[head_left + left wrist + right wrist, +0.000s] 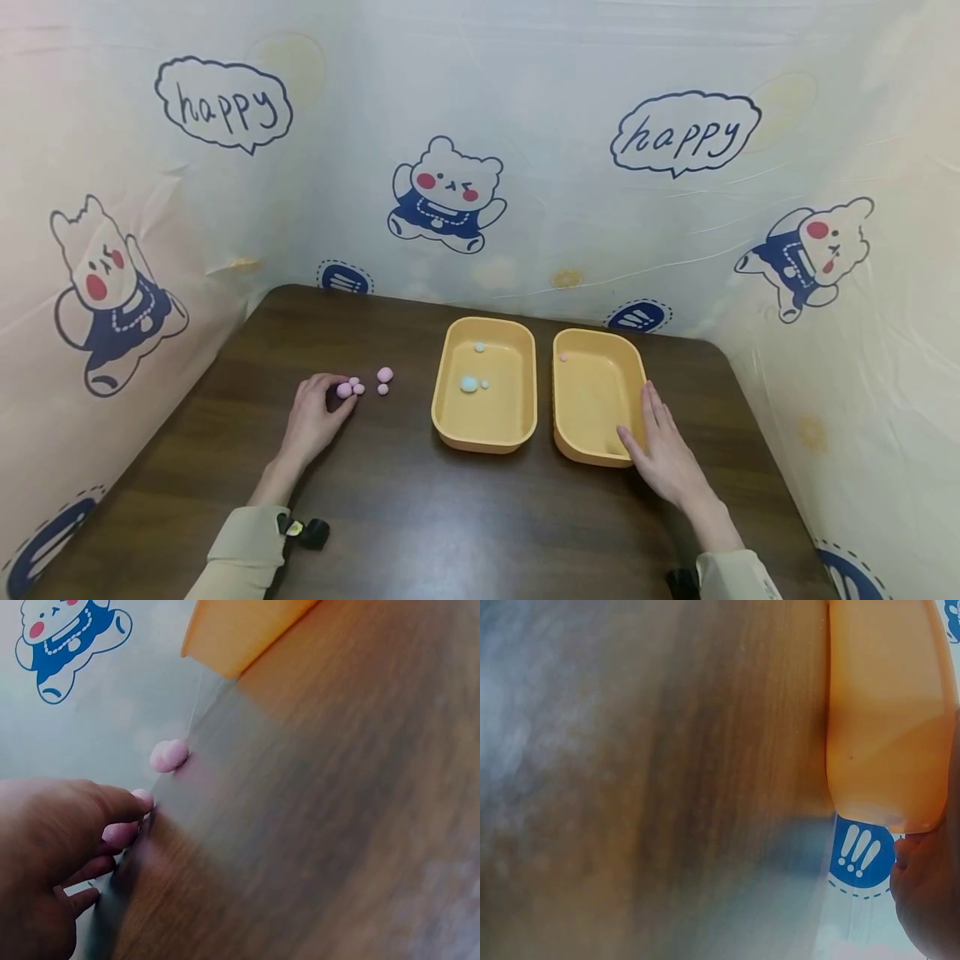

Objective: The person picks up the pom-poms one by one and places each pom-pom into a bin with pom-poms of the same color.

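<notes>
My left hand (315,417) is at the left of the table, thumb and forefinger curled round a larger pink ball (344,390). Two small pink balls (357,387) lie against it by the fingertips. Just to their right sit a bigger pink ball (385,375) and a smaller one (383,389); they overlap in the left wrist view. On the right, my right hand (667,458) rests along the right side of a yellow tray (596,454), fingers straight and thumb over its near right corner. Inside that tray is one tiny pink ball (564,357).
A second yellow tray (483,442) stands left of the first, with a narrow gap between. It holds a larger pale blue ball (468,384) and two smaller ones (479,347). The dark wooden table (450,533) meets a printed cloth backdrop (540,208) behind and at both sides.
</notes>
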Available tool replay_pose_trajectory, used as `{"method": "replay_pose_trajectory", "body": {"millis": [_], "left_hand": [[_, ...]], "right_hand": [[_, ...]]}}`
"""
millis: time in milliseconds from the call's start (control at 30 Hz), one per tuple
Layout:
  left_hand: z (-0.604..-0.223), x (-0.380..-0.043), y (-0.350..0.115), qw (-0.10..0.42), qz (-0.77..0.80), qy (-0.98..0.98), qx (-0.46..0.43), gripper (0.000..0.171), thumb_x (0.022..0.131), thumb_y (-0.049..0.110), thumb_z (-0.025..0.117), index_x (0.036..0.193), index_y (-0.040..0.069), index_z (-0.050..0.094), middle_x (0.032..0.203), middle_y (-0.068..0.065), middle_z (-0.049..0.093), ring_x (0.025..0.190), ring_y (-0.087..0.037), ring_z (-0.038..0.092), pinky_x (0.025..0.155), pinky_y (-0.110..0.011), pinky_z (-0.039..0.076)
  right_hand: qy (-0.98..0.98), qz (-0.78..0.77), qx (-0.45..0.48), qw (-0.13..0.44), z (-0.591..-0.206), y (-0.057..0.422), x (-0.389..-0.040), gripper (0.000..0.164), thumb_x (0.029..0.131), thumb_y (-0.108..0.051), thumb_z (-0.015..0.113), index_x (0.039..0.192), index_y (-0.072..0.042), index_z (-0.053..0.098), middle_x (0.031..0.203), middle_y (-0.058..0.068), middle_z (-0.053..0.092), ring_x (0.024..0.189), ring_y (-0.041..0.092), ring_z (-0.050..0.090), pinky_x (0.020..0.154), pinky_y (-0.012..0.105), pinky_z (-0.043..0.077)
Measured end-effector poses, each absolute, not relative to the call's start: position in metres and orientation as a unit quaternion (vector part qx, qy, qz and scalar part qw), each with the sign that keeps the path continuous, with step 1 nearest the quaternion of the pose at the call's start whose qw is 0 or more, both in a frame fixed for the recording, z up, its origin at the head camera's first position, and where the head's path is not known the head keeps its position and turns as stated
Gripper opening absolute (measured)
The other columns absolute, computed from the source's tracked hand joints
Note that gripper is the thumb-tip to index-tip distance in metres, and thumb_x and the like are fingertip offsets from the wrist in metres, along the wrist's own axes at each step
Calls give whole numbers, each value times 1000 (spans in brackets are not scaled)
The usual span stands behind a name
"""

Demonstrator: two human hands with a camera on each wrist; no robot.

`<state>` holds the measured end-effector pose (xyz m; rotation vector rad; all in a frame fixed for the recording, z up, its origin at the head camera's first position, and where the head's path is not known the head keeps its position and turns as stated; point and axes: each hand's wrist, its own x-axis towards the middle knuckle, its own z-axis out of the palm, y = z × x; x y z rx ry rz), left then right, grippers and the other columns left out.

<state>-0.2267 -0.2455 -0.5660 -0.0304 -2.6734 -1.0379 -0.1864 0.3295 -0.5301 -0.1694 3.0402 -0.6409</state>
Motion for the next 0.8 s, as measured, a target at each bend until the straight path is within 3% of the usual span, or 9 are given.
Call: {"method": "replay_pose_trajectory", "body": {"millis": [433,800], "left_hand": [[-564,-225,-247,149,-349,-925,-13,37,97,6,80,128,-13,70,131,-33,66,129,-51,54,111,-68,44],[-559,-224,-248,130,-369,-920,3,38,100,9,78,130,-12,69,135,-33,64,131,-50,55,114,-69,43]], "right_hand": [[975,-207,-74,-7,-533,331,-187,94,115,-55,46,175,-1,-2,185,24,1,169,52,13,135,69,20],[975,-211,-72,3,-531,331,-187,95,114,-55,47,175,-2,-4,185,24,0,168,54,12,135,70,18]]}}
